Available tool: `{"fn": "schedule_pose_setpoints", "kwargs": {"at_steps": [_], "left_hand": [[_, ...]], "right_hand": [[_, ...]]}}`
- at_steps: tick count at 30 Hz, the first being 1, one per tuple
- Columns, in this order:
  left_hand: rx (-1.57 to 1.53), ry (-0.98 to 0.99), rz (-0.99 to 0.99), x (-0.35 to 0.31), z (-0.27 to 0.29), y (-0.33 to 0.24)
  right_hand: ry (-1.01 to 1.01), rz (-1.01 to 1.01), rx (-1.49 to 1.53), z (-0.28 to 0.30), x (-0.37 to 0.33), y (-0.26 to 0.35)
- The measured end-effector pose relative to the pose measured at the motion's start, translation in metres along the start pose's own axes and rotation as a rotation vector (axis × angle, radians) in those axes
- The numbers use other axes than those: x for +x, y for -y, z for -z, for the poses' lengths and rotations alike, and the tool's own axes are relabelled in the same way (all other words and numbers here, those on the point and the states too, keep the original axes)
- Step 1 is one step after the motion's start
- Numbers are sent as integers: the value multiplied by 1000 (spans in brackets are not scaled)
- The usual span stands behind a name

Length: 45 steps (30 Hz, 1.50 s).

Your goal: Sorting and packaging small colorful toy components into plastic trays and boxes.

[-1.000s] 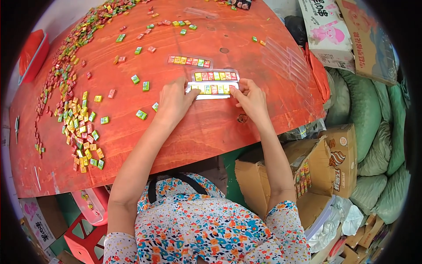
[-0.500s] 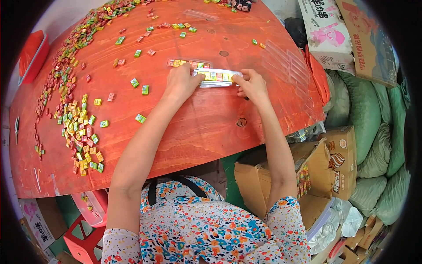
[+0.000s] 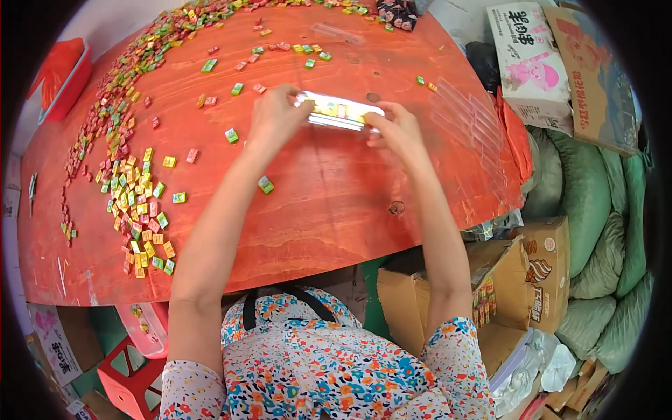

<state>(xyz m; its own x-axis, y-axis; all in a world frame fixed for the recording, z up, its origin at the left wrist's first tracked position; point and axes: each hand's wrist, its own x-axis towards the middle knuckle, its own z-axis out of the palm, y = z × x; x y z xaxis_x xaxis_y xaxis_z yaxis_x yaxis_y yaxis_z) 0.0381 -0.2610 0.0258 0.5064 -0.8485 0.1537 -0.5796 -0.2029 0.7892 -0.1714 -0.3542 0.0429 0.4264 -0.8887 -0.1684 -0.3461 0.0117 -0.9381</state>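
Note:
A clear plastic tray (image 3: 336,112) with a row of small, mostly yellow packets in it is held up over the red table, bright with glare. My left hand (image 3: 274,120) pinches its left end between thumb and fingers. At the opposite end, my right hand (image 3: 399,133) grips the tray in the same way. The glare washes out most of the packets. Loose small red, green and yellow packets (image 3: 143,210) lie in a heap left of my left arm, and single ones are scattered beyond my hands.
Clear plastic trays (image 3: 465,122) lie at the table's right side. A long band of packets (image 3: 133,87) follows the far left edge. Below the right edge stands an open cardboard box (image 3: 402,297) with packed packets inside. A red basin (image 3: 73,84) is at far left.
Both hands have raised the tray, tilting it so glare covers it. A second filled tray that lay just behind it no longer shows. The view has shifted slightly.

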Motion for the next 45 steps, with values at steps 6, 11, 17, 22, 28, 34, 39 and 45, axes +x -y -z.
{"fn": "schedule_pose_setpoints", "kwargs": {"at_steps": [6, 11, 17, 22, 28, 34, 39, 45], "left_hand": [[211, 215, 78, 47, -2, 47], [117, 229, 87, 58, -6, 77], [-248, 444, 323, 55, 13, 81], [-743, 491, 339, 17, 3, 39], [-869, 588, 389, -37, -34, -26], [-814, 835, 149, -96, -89, -100], [-289, 853, -608, -127, -139, -125], [252, 795, -1166, -140, -177, -117]], "right_hand": [[14, -69, -406, -30, 50, -23], [26, -53, -512, -34, 42, -6], [18, -143, -220, -33, 30, -11], [37, -116, 228, 0, -14, -29], [110, -99, 501, 47, -73, -50], [-62, -62, 646, 134, -162, -81], [-339, -130, 635, 232, -269, -138], [-781, -178, 730, 321, -397, -261]]}}
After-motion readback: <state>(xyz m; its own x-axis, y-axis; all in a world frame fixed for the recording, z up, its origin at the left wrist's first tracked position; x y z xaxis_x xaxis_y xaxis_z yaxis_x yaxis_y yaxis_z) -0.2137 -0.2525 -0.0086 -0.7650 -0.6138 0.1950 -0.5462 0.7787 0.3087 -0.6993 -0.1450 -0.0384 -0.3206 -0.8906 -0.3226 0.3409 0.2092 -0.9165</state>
